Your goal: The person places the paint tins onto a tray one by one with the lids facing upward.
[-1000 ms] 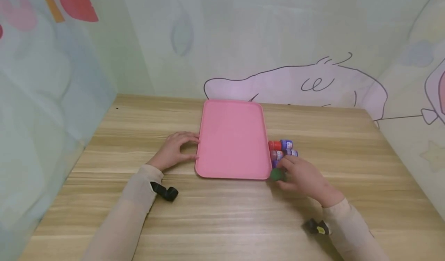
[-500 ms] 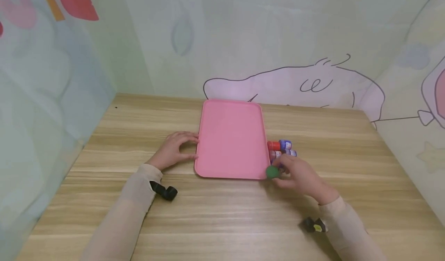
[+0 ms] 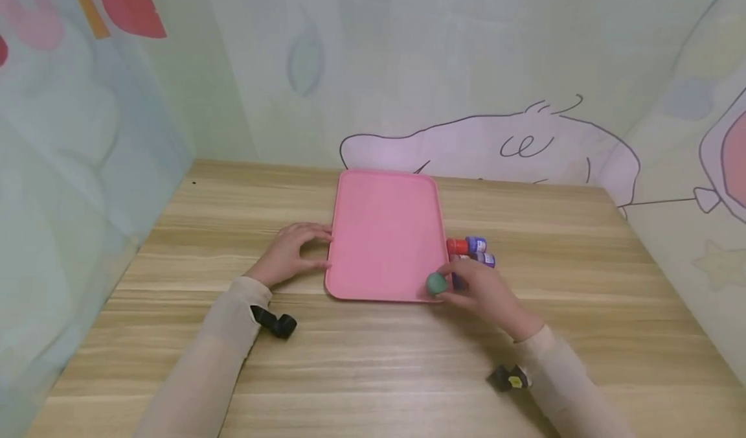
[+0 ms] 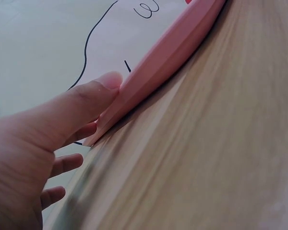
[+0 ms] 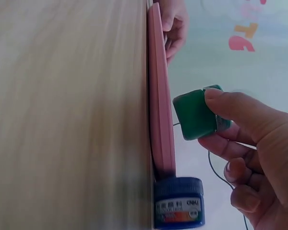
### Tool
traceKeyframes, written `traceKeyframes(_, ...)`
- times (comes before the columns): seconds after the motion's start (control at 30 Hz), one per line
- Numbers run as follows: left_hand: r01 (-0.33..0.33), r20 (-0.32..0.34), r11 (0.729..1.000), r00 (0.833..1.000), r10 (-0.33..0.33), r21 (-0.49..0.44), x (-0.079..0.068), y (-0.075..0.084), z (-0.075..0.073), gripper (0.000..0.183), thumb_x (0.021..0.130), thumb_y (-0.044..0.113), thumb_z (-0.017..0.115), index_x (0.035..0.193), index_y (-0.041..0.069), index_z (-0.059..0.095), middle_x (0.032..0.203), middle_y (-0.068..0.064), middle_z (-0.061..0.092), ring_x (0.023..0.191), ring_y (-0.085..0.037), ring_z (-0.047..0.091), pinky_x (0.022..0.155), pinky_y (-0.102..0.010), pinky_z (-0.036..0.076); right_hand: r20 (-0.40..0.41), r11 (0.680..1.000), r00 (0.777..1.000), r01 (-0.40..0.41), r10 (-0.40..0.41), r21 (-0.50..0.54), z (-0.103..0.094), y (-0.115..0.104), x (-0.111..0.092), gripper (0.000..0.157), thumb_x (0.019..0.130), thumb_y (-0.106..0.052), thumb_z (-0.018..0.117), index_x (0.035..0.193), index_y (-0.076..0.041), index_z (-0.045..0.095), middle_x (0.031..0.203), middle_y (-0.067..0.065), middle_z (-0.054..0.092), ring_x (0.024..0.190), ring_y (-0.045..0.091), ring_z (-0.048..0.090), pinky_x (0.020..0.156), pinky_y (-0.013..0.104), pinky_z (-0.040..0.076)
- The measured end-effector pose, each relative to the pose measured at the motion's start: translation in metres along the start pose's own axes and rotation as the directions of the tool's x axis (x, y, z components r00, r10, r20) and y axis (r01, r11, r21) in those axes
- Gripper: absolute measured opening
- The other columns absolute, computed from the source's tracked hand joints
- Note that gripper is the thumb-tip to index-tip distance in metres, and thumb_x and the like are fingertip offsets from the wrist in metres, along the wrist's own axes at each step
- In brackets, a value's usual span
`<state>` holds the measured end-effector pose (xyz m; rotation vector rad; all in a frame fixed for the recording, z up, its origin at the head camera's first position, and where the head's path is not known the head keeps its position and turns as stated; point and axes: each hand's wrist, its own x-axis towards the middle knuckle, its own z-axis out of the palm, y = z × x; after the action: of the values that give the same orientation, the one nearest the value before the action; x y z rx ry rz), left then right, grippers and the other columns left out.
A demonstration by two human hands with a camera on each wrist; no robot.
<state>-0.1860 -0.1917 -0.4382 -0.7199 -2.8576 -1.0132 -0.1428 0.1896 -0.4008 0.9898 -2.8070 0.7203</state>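
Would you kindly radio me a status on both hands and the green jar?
Right hand holding green jar above near right corner of pink tray. Left hand touching tray's left edge. Other jars beside tray's right edge, nothing visibly blocking.

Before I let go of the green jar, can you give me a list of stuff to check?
1. Right fingers pinching the green jar: ok.
2. Green jar over the tray: ok, at its near right corner.
3. Green jar sitting on the tray: not ok, it looks held up above the edge.
4. Left fingers touching the tray: ok, at its left edge.
5. Other jars outside the tray: ok, to its right.
6. Green jar closed tight: cannot tell.
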Motion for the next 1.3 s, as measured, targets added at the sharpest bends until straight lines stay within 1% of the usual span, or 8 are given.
traceKeyframes(0.17,-0.001,-0.005,1.0,1.0,0.001,-0.002,0.0,-0.001,0.001,0.05,0.078,0.037,0.079,0.12,0.014,0.065,0.142,-0.007,0.054,0.135,-0.032,0.042,0.117,-0.056,0.021,-0.025,1.0,0.999,-0.022,0.022,0.006,0.004,-0.003,0.004,0.034,0.077,-0.026,0.081,0.104,-0.01,0.069,0.097,-0.001,0.071,0.079,0.012,0.057,0.071,0.023,0.051)
traceKeyframes(0.3,0.001,-0.005,1.0,1.0,-0.001,0.0,0.0,0.0,0.0,0.049,0.078,0.035,0.079,0.12,0.014,0.065,0.142,-0.007,0.054,0.135,-0.033,0.041,0.117,-0.057,0.021,-0.038,0.999,0.998,-0.042,0.042,-0.006,0.008,-0.007,0.007,0.035,0.077,-0.026,0.081,0.105,-0.01,0.069,0.093,-0.001,0.07,0.076,0.01,0.054,0.068,0.022,0.05)
traceKeyframes(0.37,0.003,-0.001,1.0,1.0,-0.003,0.004,0.0,0.0,0.0,0.049,0.078,0.035,0.079,0.12,0.014,0.065,0.141,-0.007,0.054,0.135,-0.033,0.041,0.117,-0.056,0.02,-0.043,0.999,0.998,-0.053,0.053,0.006,0.011,-0.009,0.008,0.034,0.077,-0.026,0.08,0.105,-0.011,0.069,0.094,-0.001,0.07,0.077,0.011,0.055,0.07,0.024,0.05)
traceKeyframes(0.5,-0.002,0.001,1.0,1.0,0.002,0.013,-0.001,0.001,0.001,0.049,0.078,0.035,0.079,0.119,0.014,0.065,0.141,-0.008,0.055,0.135,-0.033,0.042,0.117,-0.056,0.021,-0.046,0.998,0.997,-0.055,0.056,0.028,0.017,-0.01,0.01,0.032,0.079,-0.029,0.079,0.106,-0.016,0.069,0.102,-0.003,0.069,0.093,0.014,0.061,0.085,0.032,0.055)
traceKeyframes(0.6,-0.002,0.0,1.0,1.0,0.002,0.014,-0.001,0.002,0.001,0.049,0.077,0.034,0.079,0.119,0.014,0.065,0.14,-0.008,0.055,0.134,-0.033,0.042,0.117,-0.056,0.021,-0.055,0.999,0.998,-0.04,0.04,0.011,0.022,-0.01,0.013,0.031,0.079,-0.032,0.079,0.106,-0.018,0.068,0.105,-0.004,0.069,0.103,0.015,0.062,0.093,0.037,0.054)
traceKeyframes(0.8,-0.001,-0.007,1.0,1.0,0.001,0.005,-0.001,0.001,0.0,0.05,0.077,0.035,0.08,0.12,0.014,0.065,0.14,-0.007,0.055,0.134,-0.032,0.042,0.117,-0.055,0.022,-0.07,0.998,0.996,-0.052,0.05,-0.027,0.025,-0.011,0.018,0.031,0.08,-0.033,0.078,0.106,-0.018,0.069,0.102,-0.003,0.07,0.097,0.015,0.065,0.085,0.035,0.056)
traceKeyframes(1.0,0.003,-0.007,1.0,1.0,-0.003,-0.01,-0.004,-0.003,-0.004,0.051,0.077,0.036,0.079,0.121,0.016,0.064,0.141,-0.005,0.055,0.134,-0.03,0.042,0.117,-0.054,0.021,-0.076,0.997,0.996,-0.049,0.045,-0.054,0.026,-0.017,0.02,0.032,0.08,-0.032,0.078,0.106,-0.017,0.069,0.101,-0.003,0.071,0.095,0.015,0.065,0.083,0.034,0.056)
traceKeyframes(1.3,0.015,-0.01,1.0,1.0,-0.015,0.011,-0.012,-0.006,-0.013,0.051,0.079,0.037,0.078,0.123,0.016,0.064,0.141,-0.005,0.055,0.135,-0.03,0.041,0.117,-0.055,0.021,-0.038,0.996,0.999,-0.033,0.03,-0.079,0.029,-0.023,0.028,0.035,0.081,-0.035,0.076,0.11,-0.016,0.068,0.103,-0.002,0.069,0.095,0.015,0.065,0.083,0.033,0.057)
